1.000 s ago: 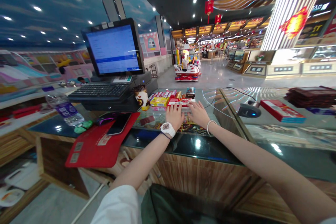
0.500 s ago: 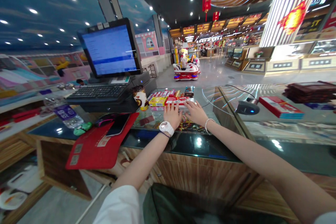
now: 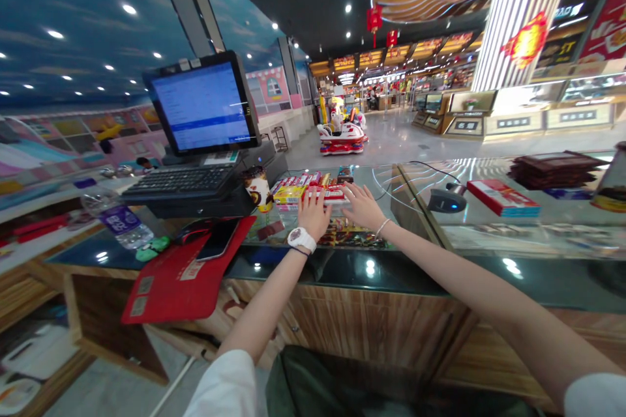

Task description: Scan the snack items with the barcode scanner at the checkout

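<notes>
Small packs of sweets or gum lie in a block on the glass counter [image 3: 386, 176]. My left hand [image 3: 313, 215], with a white watch at the wrist, rests its outstretched fingers against the near side of the block. Just left of its fingertips is a yellow pack [image 3: 288, 194]. A red-and-white pack [image 3: 334, 194] shows between the two hands. My right hand [image 3: 364, 210], wearing a thin bracelet, has its fingers spread at the right end of that pack. Both hands are open; the fingers partly hide the packs.
To the left stand a patterned cup [image 3: 257, 189], a keyboard [image 3: 183, 181] and a monitor [image 3: 203, 104]. A phone [image 3: 218, 239] lies on a red mat [image 3: 180, 290] near a water bottle [image 3: 115, 215]. Rightward are a scanner [image 3: 446, 201] and a red-and-blue box [image 3: 503, 197].
The camera view has shifted slightly, so the scene sits a little further left and lower. Both hands keep nearly the same place at the packs.
</notes>
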`<state>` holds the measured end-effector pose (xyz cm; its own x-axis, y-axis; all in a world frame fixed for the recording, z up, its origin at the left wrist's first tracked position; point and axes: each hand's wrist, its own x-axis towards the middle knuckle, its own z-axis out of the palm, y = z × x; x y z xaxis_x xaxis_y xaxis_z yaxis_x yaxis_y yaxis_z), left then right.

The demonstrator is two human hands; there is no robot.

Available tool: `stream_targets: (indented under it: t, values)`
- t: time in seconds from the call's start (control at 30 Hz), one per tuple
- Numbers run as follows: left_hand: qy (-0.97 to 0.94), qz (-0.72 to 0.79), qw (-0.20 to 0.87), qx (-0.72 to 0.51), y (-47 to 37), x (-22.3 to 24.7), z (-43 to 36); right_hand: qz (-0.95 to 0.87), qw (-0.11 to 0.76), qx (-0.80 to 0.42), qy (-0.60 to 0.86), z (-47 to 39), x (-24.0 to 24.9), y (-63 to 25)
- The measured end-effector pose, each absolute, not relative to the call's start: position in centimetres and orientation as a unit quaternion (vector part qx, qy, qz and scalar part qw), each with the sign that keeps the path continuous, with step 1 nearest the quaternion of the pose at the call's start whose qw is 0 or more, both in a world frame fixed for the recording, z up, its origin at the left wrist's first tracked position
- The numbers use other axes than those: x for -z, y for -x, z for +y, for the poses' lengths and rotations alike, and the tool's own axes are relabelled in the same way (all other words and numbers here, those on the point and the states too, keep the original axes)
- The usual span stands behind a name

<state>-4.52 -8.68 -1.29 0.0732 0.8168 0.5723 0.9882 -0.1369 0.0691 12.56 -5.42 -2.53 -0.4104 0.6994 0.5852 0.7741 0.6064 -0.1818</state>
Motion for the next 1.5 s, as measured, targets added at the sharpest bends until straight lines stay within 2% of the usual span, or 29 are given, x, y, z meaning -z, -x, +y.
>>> stream_targets:
  t: [0.4, 0.9, 1.17, 1.5]
  values:
    - [0.78, -0.545, 0.14, 0.272, -5.6, -0.7, -11.0, -0.817, 0.351, 0.102, 0.446, -9.9, -0.3, -25.1]
    - [0.907, -0.332, 0.157, 0.205, -22.0, 0.3, -10.6, -0.742, 0.308, 0.182, 0.566, -13.4, 3.8, -41.9]
    - [0.92, -0.322, 0.149, 0.167, -26.8, 1.8, -9.0, -0.679, 0.275, 0.199, 0.651, -13.2, 5.6, -44.9]
    - [0.912, -0.371, 0.071, 0.161, -31.5, 2.7, -6.2, -0.58, 0.219, 0.165, 0.767, -10.8, 5.7, -44.0]
